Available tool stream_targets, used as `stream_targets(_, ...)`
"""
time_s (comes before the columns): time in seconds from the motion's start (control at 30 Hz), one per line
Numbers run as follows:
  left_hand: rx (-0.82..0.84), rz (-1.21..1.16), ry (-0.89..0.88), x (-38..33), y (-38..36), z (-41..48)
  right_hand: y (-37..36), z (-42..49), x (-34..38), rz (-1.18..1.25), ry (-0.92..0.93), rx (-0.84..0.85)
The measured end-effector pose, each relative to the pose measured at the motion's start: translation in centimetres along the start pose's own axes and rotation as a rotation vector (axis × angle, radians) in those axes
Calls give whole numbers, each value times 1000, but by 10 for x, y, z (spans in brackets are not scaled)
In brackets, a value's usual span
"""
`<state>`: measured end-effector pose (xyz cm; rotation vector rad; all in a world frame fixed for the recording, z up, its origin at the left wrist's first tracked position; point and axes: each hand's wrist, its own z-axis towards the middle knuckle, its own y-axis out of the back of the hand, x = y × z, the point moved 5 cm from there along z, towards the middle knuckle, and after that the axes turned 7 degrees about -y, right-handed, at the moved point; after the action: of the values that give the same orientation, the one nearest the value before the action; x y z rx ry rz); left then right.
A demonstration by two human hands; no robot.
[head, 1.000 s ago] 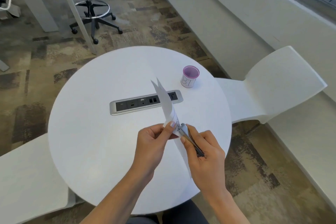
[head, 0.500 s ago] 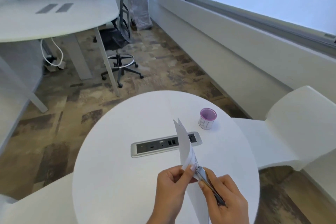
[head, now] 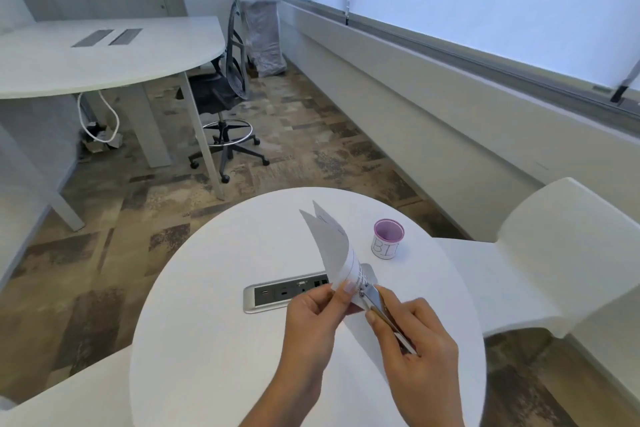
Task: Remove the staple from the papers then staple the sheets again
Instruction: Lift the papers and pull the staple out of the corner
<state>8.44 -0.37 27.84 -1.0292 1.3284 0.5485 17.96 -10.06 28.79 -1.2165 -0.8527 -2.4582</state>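
Above the near edge of the round table I hold the papers upright, the corner toward me. My left hand pinches that corner steady while my right hand grips a slim metal tool, tip against it (staple too small to see). The cup at the right edge reads "BI".

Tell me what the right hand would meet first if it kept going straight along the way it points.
The metal tool gripped by the right hand seems to touch the corner of the papers, so that comes first. The left hand pinching it lies just behind, though depth is unclear.
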Motion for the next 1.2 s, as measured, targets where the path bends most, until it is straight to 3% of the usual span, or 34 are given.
stream_targets(0.87, -81, 98, -163, -42, -15, 2, 9, 18, 29, 39, 55, -88)
stream_targets(1.2, -71, 57, -222, -53, -15, 4, 3, 22, 37, 489, -295, 41)
